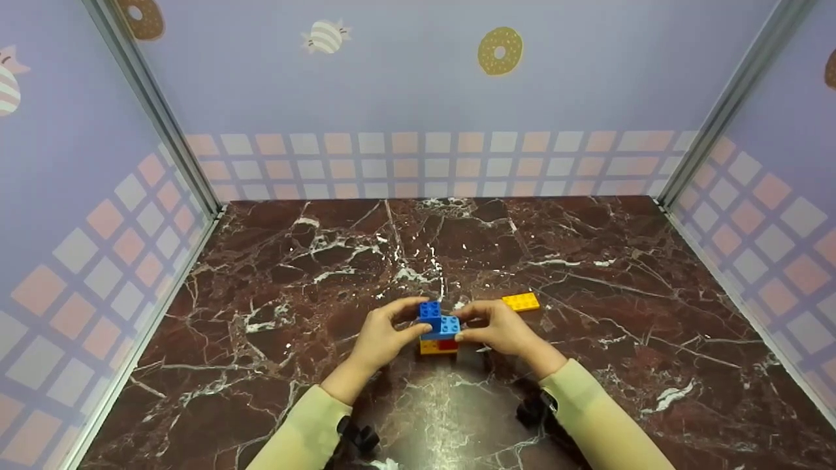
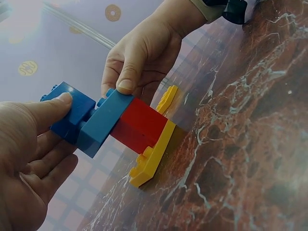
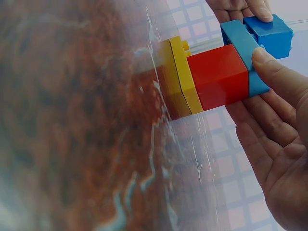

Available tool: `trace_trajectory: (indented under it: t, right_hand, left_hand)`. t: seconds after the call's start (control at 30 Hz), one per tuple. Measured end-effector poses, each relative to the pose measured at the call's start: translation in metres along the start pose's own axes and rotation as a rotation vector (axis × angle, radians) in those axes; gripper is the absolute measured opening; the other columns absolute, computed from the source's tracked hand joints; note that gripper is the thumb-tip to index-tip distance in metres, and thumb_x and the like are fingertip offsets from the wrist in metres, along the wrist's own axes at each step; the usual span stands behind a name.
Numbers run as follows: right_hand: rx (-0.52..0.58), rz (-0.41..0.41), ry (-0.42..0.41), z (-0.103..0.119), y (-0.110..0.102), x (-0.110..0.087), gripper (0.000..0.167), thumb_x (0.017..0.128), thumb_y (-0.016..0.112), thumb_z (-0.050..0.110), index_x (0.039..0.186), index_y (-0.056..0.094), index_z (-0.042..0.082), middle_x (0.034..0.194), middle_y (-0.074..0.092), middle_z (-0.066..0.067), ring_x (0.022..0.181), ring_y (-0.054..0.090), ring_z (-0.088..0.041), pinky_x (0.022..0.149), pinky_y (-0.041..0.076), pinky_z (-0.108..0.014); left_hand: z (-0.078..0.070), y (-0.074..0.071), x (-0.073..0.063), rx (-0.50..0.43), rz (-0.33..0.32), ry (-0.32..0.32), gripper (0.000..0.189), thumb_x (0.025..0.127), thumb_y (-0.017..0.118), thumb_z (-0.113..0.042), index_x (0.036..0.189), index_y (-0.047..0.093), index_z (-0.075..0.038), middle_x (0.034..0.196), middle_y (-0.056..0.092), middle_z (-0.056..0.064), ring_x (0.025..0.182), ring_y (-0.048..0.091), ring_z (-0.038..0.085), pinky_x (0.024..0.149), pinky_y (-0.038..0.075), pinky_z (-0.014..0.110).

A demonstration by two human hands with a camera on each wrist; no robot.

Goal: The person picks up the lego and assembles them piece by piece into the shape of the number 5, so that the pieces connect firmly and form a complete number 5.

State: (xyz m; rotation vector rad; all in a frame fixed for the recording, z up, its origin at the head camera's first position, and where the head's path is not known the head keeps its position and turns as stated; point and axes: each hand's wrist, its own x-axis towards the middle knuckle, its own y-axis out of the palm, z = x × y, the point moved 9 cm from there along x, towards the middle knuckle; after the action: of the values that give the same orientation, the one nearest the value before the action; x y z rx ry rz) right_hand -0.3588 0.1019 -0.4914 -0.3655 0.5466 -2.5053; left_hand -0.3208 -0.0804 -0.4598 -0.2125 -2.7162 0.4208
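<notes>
A small stack of toy building bricks stands on the table between both hands. At its bottom lies a thin yellow brick (image 2: pixel 156 161), with a red brick (image 3: pixel 219 77) on top. Across the red one sits a light blue brick (image 1: pixel 450 326), overhanging to the left. My left hand (image 1: pixel 385 331) pinches a dark blue brick (image 2: pixel 72 110) between thumb and fingers at the light blue brick's left end. Studs show between these two blue bricks; whether they are fully joined I cannot tell. My right hand (image 1: pixel 501 326) holds the light blue brick's right end between thumb and fingers.
A loose yellow brick (image 1: pixel 521 301) lies on the marbled table (image 1: pixel 588 313), just beyond the right hand. Patterned panels (image 1: pixel 418 98) enclose the table at the back and both sides. Black straps with devices (image 1: pixel 358 435) sit on both wrists.
</notes>
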Motion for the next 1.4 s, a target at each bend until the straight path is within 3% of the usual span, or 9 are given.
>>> trace_trajectory:
  t: [0.23,0.47,0.67,0.8,1.07,1.2,1.4]
  right_hand:
    - [-0.001,-0.006,0.001,0.000,-0.001,0.000,0.033,0.086,0.082,0.009,0.115,0.072,-0.004,0.115,0.074,-0.025,0.104,0.074,-0.038,0.091,0.063,-0.037]
    - [0.008,-0.007,0.010,-0.002,0.000,0.001,0.033,0.086,0.082,0.008,0.115,0.073,-0.004,0.114,0.074,-0.025,0.103,0.074,-0.037,0.088,0.063,-0.028]
    - [-0.008,-0.010,0.023,0.025,0.000,-0.005,0.030,0.086,0.080,0.001,0.114,0.071,-0.009,0.113,0.073,-0.028,0.105,0.071,-0.042,0.092,0.062,-0.044]
    - [0.003,-0.011,0.028,0.032,0.000,-0.007,0.030,0.087,0.078,-0.001,0.114,0.070,-0.010,0.114,0.072,-0.030,0.106,0.071,-0.045,0.092,0.062,-0.045]
    - [0.003,-0.011,0.039,0.008,0.003,-0.001,0.031,0.086,0.079,-0.002,0.114,0.070,-0.011,0.114,0.072,-0.030,0.107,0.070,-0.046,0.095,0.060,-0.054]
    - [-0.002,-0.013,0.043,-0.004,0.003,0.001,0.032,0.087,0.079,0.000,0.116,0.071,-0.008,0.116,0.073,-0.028,0.106,0.072,-0.042,0.095,0.061,-0.050]
    - [0.002,-0.020,0.033,-0.005,0.000,0.001,0.032,0.086,0.081,0.006,0.115,0.072,-0.004,0.115,0.074,-0.024,0.103,0.073,-0.037,0.092,0.063,-0.038]
  left_hand:
    - [0.000,0.000,-0.001,-0.003,-0.005,0.018,0.045,0.086,0.082,-0.012,0.126,0.069,0.001,0.119,0.074,0.023,0.112,0.072,0.039,0.099,0.060,0.043]
    - [0.001,0.002,-0.002,-0.044,0.008,0.016,0.042,0.085,0.082,-0.008,0.124,0.070,0.000,0.119,0.073,0.025,0.113,0.071,0.040,0.097,0.061,0.039]
    - [0.002,0.002,-0.002,-0.052,0.012,0.023,0.041,0.086,0.082,-0.008,0.124,0.070,0.000,0.120,0.074,0.025,0.113,0.071,0.041,0.098,0.061,0.040]
    - [0.001,0.002,-0.002,-0.045,0.013,0.042,0.041,0.086,0.082,-0.008,0.124,0.070,0.000,0.119,0.074,0.025,0.112,0.071,0.042,0.097,0.061,0.038]
    - [0.002,0.001,-0.002,0.011,0.018,0.056,0.042,0.085,0.083,-0.010,0.124,0.070,-0.001,0.117,0.075,0.024,0.109,0.073,0.039,0.096,0.061,0.044]
    - [-0.001,0.000,-0.001,0.065,0.014,0.078,0.042,0.085,0.083,-0.013,0.124,0.071,-0.002,0.115,0.076,0.021,0.107,0.074,0.036,0.095,0.062,0.043]
    - [-0.007,0.000,-0.002,0.111,0.014,0.138,0.043,0.085,0.083,-0.013,0.124,0.070,0.000,0.117,0.076,0.020,0.108,0.074,0.036,0.098,0.060,0.047]
